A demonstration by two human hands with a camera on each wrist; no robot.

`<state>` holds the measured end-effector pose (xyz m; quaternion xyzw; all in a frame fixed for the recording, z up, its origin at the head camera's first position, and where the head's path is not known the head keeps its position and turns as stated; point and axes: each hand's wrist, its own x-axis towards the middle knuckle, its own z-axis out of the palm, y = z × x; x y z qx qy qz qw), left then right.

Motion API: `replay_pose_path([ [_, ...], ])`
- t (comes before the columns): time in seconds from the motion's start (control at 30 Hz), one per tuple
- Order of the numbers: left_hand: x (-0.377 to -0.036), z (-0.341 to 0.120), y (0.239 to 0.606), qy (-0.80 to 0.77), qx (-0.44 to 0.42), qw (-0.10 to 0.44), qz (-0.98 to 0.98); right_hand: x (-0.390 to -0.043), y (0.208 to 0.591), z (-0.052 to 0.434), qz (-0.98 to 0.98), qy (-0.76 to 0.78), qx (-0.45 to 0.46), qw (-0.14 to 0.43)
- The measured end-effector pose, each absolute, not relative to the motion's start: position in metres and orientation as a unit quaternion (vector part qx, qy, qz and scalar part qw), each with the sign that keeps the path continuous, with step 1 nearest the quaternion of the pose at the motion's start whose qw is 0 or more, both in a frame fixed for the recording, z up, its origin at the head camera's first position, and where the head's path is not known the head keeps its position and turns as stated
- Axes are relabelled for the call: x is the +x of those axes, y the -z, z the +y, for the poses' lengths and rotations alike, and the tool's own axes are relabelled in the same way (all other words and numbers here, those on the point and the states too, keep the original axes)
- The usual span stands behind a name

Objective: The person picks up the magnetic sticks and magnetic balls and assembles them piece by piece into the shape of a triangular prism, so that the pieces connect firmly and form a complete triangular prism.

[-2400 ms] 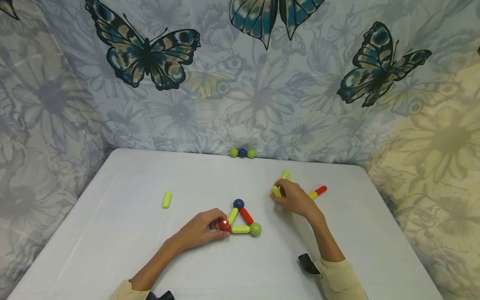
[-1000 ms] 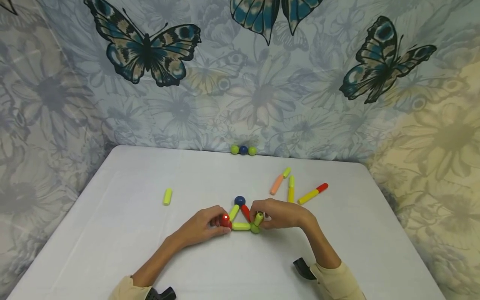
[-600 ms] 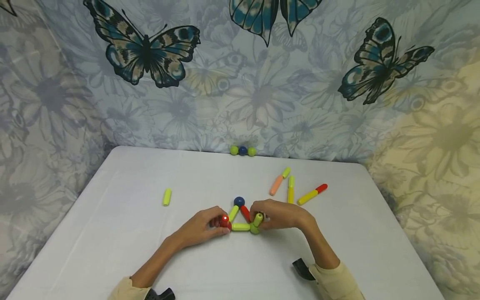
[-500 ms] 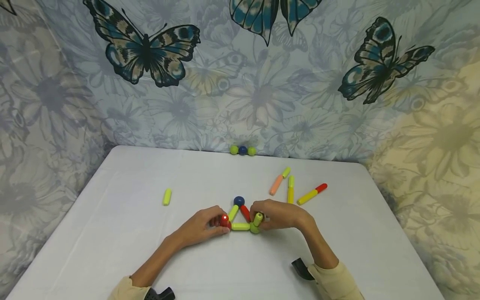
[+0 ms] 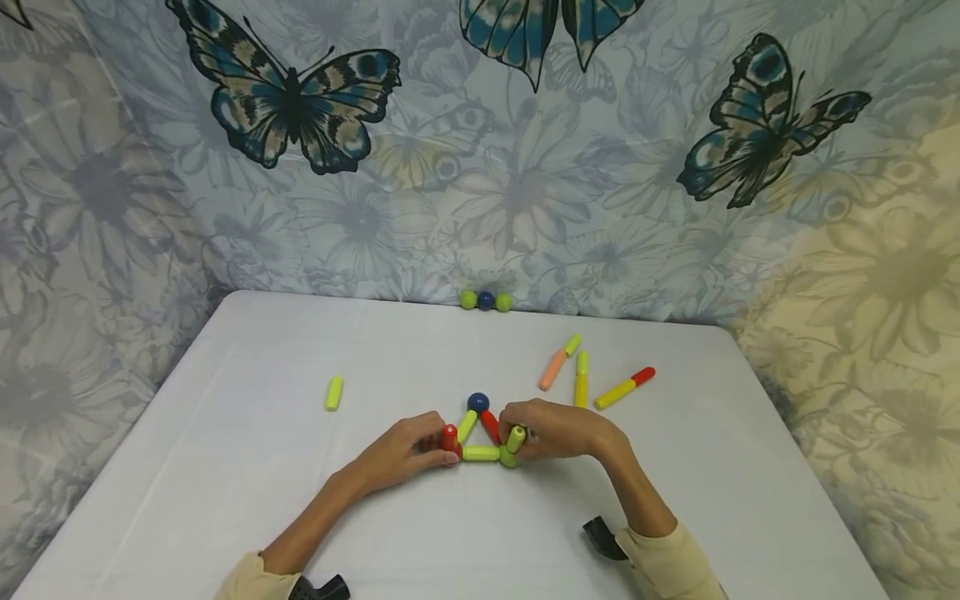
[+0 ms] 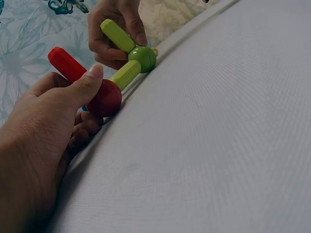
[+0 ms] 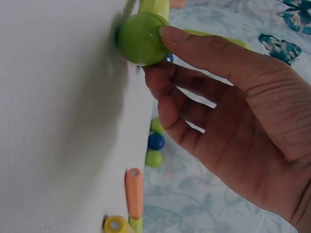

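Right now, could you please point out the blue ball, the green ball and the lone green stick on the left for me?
blue ball (image 5: 477,402), head view, centre of its top.
green ball (image 6: 142,58), left wrist view, middle of its rounded front.
lone green stick (image 5: 333,393), head view, mid-length.

— Balls?
— Six: three green balls (image 6: 142,58), two blue balls (image 5: 477,403), one red ball (image 6: 108,97). Three in a row at twelve o'clock, three at six.
— Sticks?
— Six plain: four green sticks (image 5: 333,393), two red sticks (image 5: 491,426). Also three two-coloured lengths (image 5: 617,392) at two o'clock; joined pairs or single pieces, impossible to tell.
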<state>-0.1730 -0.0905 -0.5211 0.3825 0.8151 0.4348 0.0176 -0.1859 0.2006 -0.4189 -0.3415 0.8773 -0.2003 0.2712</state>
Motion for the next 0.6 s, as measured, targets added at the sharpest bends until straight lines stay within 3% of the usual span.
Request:
replay_pose_path([
  [0.6, -0.1699, -0.0887, 0.5197, -0.437, 0.372, 0.031, 0.818, -0.1875, 0.4174, 0.2046, 0.873, 0.203, -0.342, 0.282],
])
